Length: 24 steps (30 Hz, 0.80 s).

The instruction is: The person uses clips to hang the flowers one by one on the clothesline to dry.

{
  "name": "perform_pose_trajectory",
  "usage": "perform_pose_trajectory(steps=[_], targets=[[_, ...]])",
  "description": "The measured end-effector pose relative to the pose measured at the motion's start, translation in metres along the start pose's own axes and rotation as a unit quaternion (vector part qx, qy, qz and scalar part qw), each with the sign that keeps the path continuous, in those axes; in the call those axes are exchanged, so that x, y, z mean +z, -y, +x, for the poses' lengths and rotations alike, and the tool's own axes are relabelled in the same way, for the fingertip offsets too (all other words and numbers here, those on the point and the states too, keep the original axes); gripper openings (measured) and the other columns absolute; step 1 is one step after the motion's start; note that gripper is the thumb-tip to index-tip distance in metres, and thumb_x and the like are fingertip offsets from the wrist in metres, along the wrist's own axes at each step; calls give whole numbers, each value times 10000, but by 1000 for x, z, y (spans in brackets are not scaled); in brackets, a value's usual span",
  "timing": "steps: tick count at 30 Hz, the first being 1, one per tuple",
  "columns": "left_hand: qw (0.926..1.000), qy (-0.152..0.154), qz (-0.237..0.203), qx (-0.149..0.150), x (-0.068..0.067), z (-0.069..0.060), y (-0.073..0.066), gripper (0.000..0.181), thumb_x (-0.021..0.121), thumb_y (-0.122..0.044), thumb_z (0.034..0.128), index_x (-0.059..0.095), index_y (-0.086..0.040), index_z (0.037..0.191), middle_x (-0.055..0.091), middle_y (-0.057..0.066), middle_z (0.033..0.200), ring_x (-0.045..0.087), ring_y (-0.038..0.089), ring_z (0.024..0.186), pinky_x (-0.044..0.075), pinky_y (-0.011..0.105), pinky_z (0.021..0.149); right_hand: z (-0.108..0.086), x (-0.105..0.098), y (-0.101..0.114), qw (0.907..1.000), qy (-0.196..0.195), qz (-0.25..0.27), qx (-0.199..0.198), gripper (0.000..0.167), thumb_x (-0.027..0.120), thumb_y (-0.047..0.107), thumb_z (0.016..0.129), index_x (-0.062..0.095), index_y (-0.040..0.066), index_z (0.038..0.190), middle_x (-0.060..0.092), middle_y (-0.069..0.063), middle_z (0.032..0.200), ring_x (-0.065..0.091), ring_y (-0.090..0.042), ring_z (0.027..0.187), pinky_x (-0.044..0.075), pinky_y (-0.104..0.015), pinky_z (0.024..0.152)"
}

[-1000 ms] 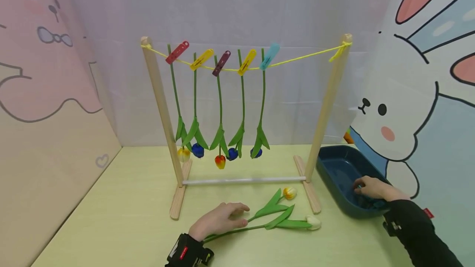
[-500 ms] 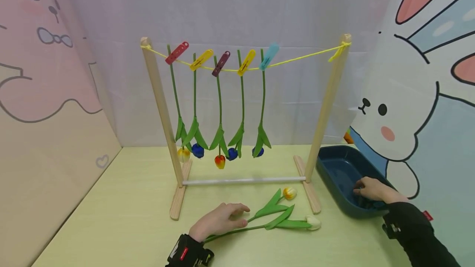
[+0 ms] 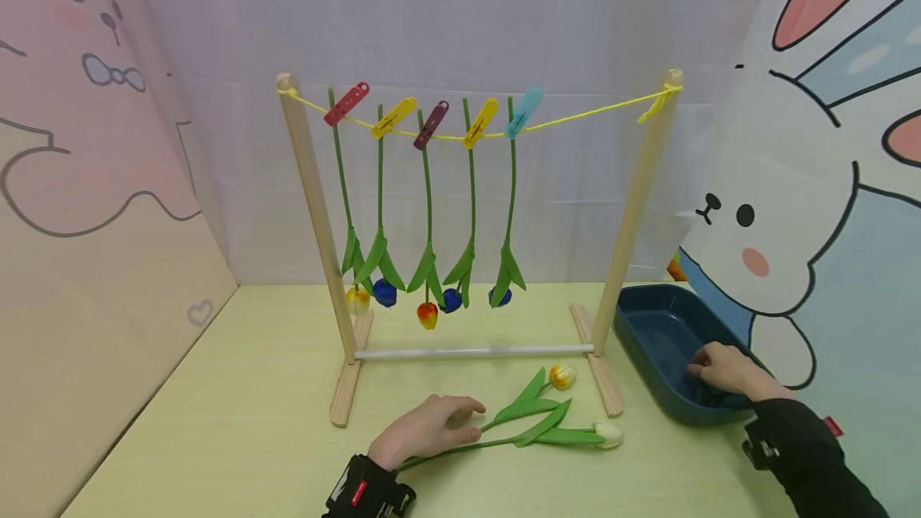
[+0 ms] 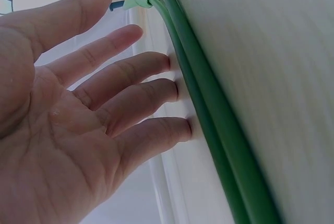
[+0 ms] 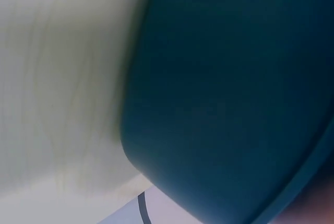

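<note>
My left hand [image 3: 430,428] rests beside two artificial tulips lying on the table, one a white tulip [image 3: 608,434], the other a yellow-orange tulip [image 3: 563,376]. In the left wrist view its fingers are relaxed and apart, fingertips against the tabletop close to the green stems [image 4: 209,109], holding nothing. My right hand [image 3: 730,370] reaches down into a dark blue basin [image 3: 647,318], fingers bent downward. Its fingertips, and whatever they touch, are hidden; dark shapes on the basin floor are unclear. The right wrist view shows mostly the basin's outer wall [image 5: 219,98].
A wooden frame [image 3: 636,214] carries a sagging yellow string [image 3: 590,112]. Several tulips hang upside down from it by clothespins: a red clothespin [image 3: 346,104], a light blue clothespin [image 3: 524,112] and others between. A white rod [image 3: 475,352] joins the frame's feet.
The view has shifted very slightly. Both hands stay nearly where they were, the right hand still down in the basin with only a small shift.
</note>
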<state>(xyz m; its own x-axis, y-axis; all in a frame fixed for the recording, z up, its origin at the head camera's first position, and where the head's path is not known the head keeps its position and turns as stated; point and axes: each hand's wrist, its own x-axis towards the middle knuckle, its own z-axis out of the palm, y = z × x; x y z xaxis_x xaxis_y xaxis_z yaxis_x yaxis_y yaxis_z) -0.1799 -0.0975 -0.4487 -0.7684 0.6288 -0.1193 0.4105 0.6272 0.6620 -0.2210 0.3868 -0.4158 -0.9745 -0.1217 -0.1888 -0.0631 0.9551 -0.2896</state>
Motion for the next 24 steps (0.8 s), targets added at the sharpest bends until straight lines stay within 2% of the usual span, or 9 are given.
perform_pose_trajectory(steps=[6,11,16,19,22,24], targets=[[9999,-19,103,-44,0,0,-1,380,668,-333,972,657,-144,1302,680,82,1332,607,299,1279,516,486,1043,-2,1,-1,9993,-352,45,-81,257,629,90,936,668,-151,1016,689,-253,918,671,-361,830,574,-503,731],[9999,-38,156,-40,0,-1,-2,380,669,-332,971,658,-145,1301,682,77,1328,604,302,1281,511,491,1048,-4,0,0,9944,-1041,19,-152,122,660,43,904,695,-73,916,698,-178,841,646,-292,752,556,-480,679],[9999,-56,145,-32,0,-1,-3,380,668,-331,972,658,-144,1303,682,81,1327,603,311,1278,511,494,1044,-7,-1,6,9811,-1903,-32,-340,5,689,-18,831,687,-22,833,684,-116,761,597,-248,686,499,-487,647],[9999,-64,125,-45,0,-1,-3,380,669,-331,971,658,-146,1303,681,83,1327,602,314,1275,511,499,1041,-10,-2,10,9741,-2229,9,-380,43,671,-38,819,679,-23,859,684,-136,781,585,-262,693,474,-523,675],[9999,-73,116,-64,1,-2,-3,379,670,-333,970,659,-151,1302,680,84,1329,602,315,1275,511,503,1040,-14,-2,16,9663,-2543,150,-360,64,653,-30,856,653,-31,920,649,-139,791,543,-233,676,443,-455,650],[9999,-78,112,-77,1,-2,-3,379,671,-335,969,659,-154,1302,679,85,1331,602,317,1275,510,504,1041,-17,0,21,9576,-2847,263,-364,107,660,-18,873,625,-37,972,620,-122,786,524,-210,662,417,-378,628]])
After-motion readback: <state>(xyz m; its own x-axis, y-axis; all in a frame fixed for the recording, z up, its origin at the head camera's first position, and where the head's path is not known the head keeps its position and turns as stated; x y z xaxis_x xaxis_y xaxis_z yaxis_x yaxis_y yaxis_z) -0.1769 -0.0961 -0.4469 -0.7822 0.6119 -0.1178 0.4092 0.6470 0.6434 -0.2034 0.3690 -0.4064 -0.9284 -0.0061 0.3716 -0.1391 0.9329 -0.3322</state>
